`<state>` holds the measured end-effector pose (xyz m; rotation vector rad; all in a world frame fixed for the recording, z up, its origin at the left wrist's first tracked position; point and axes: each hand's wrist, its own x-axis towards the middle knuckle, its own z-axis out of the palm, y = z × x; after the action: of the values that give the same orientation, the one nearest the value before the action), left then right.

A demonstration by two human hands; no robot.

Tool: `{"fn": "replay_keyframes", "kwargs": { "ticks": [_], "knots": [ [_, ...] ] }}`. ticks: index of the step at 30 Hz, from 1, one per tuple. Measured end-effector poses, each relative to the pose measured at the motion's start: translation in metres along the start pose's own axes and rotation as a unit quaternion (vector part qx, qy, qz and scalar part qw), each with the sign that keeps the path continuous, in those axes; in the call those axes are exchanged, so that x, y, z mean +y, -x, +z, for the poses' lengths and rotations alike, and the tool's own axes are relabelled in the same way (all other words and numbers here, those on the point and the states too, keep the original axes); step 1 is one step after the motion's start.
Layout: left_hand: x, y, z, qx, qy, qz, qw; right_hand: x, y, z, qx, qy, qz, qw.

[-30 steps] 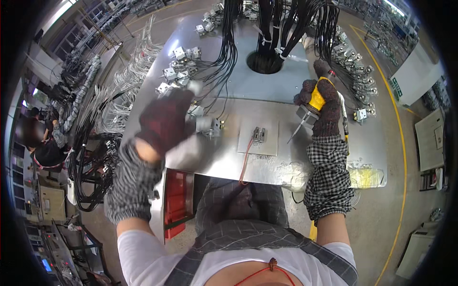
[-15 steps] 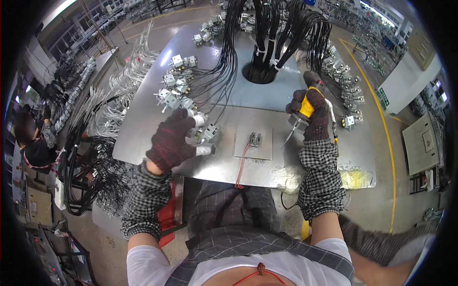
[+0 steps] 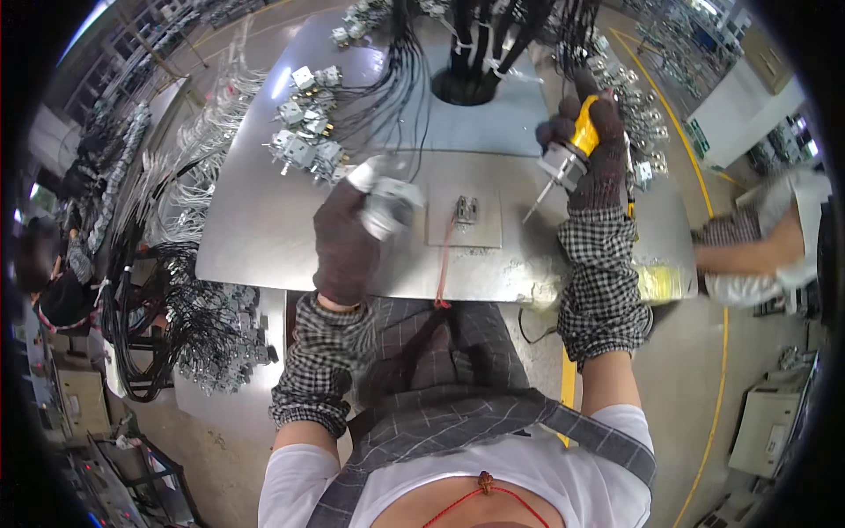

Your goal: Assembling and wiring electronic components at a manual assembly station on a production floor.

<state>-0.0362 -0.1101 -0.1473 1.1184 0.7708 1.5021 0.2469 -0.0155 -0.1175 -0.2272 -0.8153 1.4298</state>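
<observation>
My left hand (image 3: 348,233), in a dark red glove with white-covered fingertips, is closed around a silver metal connector block (image 3: 390,207) with a black cable. Motion blurs the block, left of the small metal fixture (image 3: 466,209) on a square plate. In my right hand (image 3: 603,145), also gloved, is a yellow and silver power screwdriver (image 3: 564,165), its thin bit slanting down toward the tabletop. Left of centre on the metal table (image 3: 255,224) lie several similar connector blocks (image 3: 304,123) on black cables.
Thick black cable bundles (image 3: 475,53) rise through a round hole in the table. More connectors (image 3: 629,110) line the right side. A red cord (image 3: 446,264) hangs from the fixture over the front edge. A person's arm (image 3: 748,255) is at the right; another person (image 3: 66,290) is far left.
My left hand has drawn a connector block from the left group toward the fixture. The view has shifted, and my right hand still grips the screwdriver. A person's arm has risen at the right.
</observation>
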Motion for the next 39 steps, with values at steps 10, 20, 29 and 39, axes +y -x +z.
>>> {"fn": "replay_keyframes", "kwargs": {
  "ticks": [10, 20, 29, 39],
  "knots": [
    [-0.013, -0.040, 0.011, -0.203, -0.426, 0.063, 0.879, -0.002, 0.008, 0.078, -0.094, 0.210, -0.186, 0.955],
    [-0.011, -0.049, 0.033, -0.268, -0.596, 0.128, 0.746, 0.044, 0.020, 0.014, -0.136, 0.277, -0.171, 0.936],
    [0.001, -0.041, 0.022, -0.258, -0.572, 0.094, 0.773, 0.068, 0.029, 0.040, -0.066, 0.262, -0.038, 0.962],
    [0.009, -0.017, -0.021, -0.199, -0.741, 0.187, 0.613, 0.051, 0.037, 0.071, -0.035, 0.248, -0.074, 0.965]
  ]
}}
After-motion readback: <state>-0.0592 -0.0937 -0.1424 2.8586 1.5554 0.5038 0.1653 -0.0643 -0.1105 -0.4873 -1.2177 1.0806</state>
